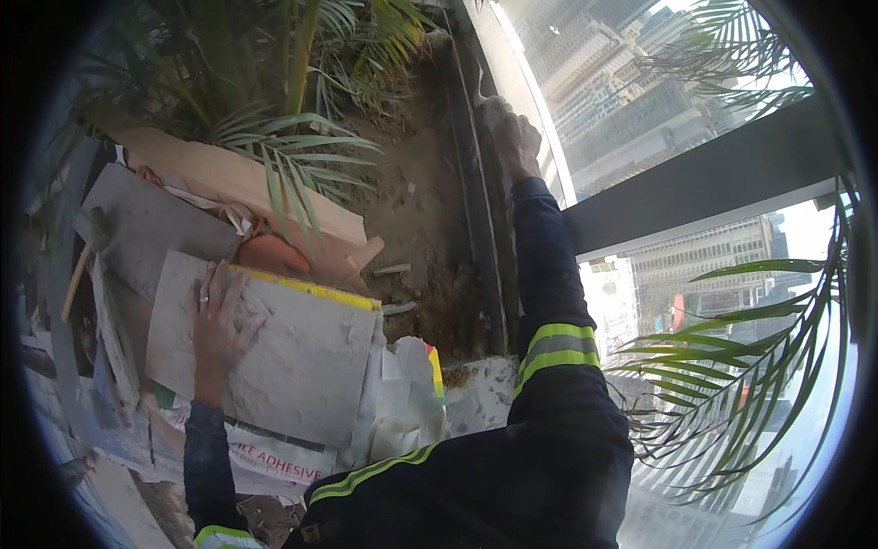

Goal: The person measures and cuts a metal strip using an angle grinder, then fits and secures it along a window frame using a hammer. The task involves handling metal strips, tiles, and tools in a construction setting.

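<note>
My left hand (pixel 218 316) lies flat with its fingers spread on a dusty grey tile-like slab (pixel 302 357). A yellow strip (pixel 311 285) runs along the slab's far edge. My right arm reaches far forward beside the window. There my right hand (pixel 518 142) is closed around a whitish-grey lump (pixel 495 108), perhaps a rag or sponge; its kind cannot be made out. It is held against the narrow ledge (pixel 489 151) between the planter and the glass. Under the slab lies a white paper bag (pixel 274 453) with red print.
A planter bed of brown soil (pixel 416 201) holds a palm (pixel 297 151). Left of it lie cardboard (pixel 247 174), a second grey slab (pixel 165 215), an orange rounded object (pixel 273 254) and a wooden handle (pixel 75 284). A grey window bar (pixel 713 174) crosses the right side, near palm fronds (pixel 732 366).
</note>
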Motion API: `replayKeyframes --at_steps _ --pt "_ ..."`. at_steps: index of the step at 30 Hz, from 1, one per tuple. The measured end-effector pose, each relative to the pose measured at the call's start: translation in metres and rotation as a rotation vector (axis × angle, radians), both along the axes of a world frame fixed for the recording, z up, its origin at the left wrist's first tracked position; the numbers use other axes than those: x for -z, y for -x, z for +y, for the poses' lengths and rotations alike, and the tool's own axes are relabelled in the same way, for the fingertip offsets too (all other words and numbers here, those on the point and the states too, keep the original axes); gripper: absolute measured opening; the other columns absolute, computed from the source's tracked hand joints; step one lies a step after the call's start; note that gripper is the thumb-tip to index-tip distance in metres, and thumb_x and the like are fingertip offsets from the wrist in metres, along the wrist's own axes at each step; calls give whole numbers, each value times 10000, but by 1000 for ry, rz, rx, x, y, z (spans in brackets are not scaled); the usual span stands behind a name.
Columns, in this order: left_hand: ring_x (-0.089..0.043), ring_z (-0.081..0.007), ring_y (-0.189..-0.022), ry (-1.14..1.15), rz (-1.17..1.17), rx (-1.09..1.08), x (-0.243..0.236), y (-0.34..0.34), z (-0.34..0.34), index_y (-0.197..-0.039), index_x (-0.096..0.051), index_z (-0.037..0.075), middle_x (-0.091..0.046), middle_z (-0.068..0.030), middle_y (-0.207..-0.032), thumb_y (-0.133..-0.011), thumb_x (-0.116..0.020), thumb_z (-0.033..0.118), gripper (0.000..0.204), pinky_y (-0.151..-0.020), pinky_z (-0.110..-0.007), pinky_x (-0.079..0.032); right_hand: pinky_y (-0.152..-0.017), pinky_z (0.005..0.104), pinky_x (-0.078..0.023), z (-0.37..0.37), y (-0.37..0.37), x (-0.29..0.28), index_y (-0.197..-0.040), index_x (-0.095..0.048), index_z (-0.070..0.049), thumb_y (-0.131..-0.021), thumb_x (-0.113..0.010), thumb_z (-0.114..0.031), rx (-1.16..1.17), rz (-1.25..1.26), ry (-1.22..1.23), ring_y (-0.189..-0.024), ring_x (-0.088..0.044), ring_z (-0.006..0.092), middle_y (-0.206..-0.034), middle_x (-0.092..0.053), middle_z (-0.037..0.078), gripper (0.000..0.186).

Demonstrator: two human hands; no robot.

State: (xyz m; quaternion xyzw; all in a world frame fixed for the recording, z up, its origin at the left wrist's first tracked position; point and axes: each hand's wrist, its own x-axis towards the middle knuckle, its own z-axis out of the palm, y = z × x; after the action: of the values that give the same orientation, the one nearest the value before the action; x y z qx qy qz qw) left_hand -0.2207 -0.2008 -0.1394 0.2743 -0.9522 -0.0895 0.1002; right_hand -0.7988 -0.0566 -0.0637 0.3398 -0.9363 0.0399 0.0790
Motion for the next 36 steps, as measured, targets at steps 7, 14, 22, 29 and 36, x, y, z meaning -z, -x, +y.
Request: replayKeyframes --at_steps 7,14,22,29,36 --pt "-272 -390 -1561 -37 -17 -21 -1 0 -1 -1565 -493 158 -371 -185 -1654 -842 -778 426 822 -1267 -579 -188 -884 490 -572 12 -22 -22 -1339 -630 -356 -1037 -506 -263 -10 12 94 -1044 -733 386 -1023 -759 205 340" --pt "-259 -381 -1570 -4 -24 -16 6 -3 -1 -1563 -498 158 -364 -162 -1663 -847 -777 416 810 -1269 -576 -186 -873 481 -570 24 -16 -9 -1314 -657 -294 -1021 -524 -301 -73 -48 1 -1043 -729 394 -1084 -759 196 322" --pt "-260 -379 -1571 2 -17 4 8 -1 -3 -1564 -499 169 -367 -162 -1660 -856 -771 428 802 -1265 -581 -190 -862 485 -564 33 1 21 -1352 -643 -320 -1013 -544 -328 -91 9 17 -1012 -739 366 -1041 -763 201 353" --pt "-261 -382 -1570 10 -25 -7 7 -2 -3 -1563 -501 173 -362 -165 -1664 -862 -766 443 796 -1257 -596 -196 -898 496 -550 33 -19 -10 -1335 -631 -236 -1003 -527 -368 -17 -50 143 -1067 -718 390 -1097 -753 221 372" --pt "-267 -380 -1566 15 -18 -3 7 -4 -1 -1566 -494 177 -362 -168 -1662 -858 -776 420 800 -1259 -592 -197 -874 499 -561 25 -14 -13 -1350 -632 -372 -1025 -497 -259 -88 -22 121 -1014 -737 387 -1037 -753 222 370"
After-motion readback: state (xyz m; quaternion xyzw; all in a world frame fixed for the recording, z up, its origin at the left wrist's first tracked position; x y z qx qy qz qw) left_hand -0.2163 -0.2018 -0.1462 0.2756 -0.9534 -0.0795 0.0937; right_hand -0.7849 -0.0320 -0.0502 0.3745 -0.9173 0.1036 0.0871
